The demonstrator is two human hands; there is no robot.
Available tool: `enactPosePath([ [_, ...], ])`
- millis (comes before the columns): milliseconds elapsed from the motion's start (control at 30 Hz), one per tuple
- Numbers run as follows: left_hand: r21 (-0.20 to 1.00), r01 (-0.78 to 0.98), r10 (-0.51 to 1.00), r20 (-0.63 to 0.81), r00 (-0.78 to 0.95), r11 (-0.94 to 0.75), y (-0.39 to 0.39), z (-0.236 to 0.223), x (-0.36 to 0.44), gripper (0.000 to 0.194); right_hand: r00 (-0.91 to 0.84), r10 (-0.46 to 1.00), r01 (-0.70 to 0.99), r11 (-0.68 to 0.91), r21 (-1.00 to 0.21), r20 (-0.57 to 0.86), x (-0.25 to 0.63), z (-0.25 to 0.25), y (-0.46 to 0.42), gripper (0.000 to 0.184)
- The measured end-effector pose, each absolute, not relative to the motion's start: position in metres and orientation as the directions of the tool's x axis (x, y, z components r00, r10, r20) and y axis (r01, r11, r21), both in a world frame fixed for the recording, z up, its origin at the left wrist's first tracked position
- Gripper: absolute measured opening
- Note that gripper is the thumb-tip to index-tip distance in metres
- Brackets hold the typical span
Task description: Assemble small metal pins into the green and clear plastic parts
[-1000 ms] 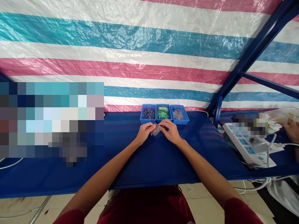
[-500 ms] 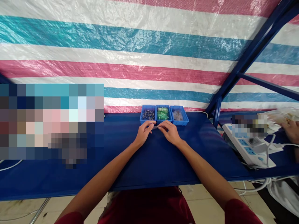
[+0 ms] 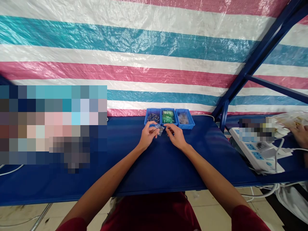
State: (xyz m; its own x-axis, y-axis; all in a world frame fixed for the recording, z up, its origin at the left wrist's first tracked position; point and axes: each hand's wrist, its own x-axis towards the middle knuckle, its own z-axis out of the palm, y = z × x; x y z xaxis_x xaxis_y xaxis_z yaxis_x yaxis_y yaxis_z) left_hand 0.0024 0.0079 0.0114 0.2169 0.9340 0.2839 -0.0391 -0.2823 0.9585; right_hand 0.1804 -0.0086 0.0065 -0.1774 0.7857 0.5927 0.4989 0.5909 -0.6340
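Observation:
A small clear plastic bag (image 3: 159,129) is pinched at its left side by my left hand (image 3: 147,136), fingers closed. Small dark contents show faintly through the film, too small to name. My right hand (image 3: 177,136) is at the bag's right edge, fingers curled and closed on its corner. Just beyond the hands stand three blue bins in a row. The left bin (image 3: 145,120) contains loose metal screws or pins. Green packets (image 3: 168,117) fill the middle one. Inside the right bin lie clear plastic bags (image 3: 183,118).
The bins stand on a blue table (image 3: 161,170) against a striped plastic sheet (image 3: 156,73). At right are a blue metal frame post (image 3: 225,112), a white power strip (image 3: 255,152) with cables, and another person's hand (image 3: 300,136). The left side is blurred out.
The bag has been turned flatter toward me and now shows broadly between my hands. My right fingers have shifted slightly right and curled more.

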Motion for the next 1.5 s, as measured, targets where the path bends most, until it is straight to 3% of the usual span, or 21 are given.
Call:
enactPosePath([
  [500,0.964,-0.157,0.910,0.255,0.327,-0.214,0.012,0.007,0.002,0.038,-0.214,0.759,0.490,0.628,-0.605,0.614,0.180,0.005,-0.007,0.018],
  [800,0.917,0.069,0.901,0.367,0.231,-0.392,0.015,0.001,0.001,0.030,-0.165,0.786,0.551,0.575,-0.606,0.596,0.180,0.007,-0.008,0.028],
  [1000,0.967,-0.005,0.930,0.247,0.271,-0.255,0.015,0.003,0.002,0.034,-0.174,0.784,0.502,0.591,-0.632,0.595,0.181,0.008,-0.009,0.028],
  [1267,0.980,-0.040,0.917,0.198,0.347,-0.196,0.012,0.009,0.001,0.044,-0.233,0.750,0.487,0.641,-0.593,0.620,0.179,0.007,-0.009,0.023],
  [1500,0.965,-0.080,0.944,0.262,0.203,-0.250,0.013,0.006,0.000,0.039,-0.199,0.772,0.506,0.609,-0.611,0.604,0.178,0.010,-0.010,0.023],
])
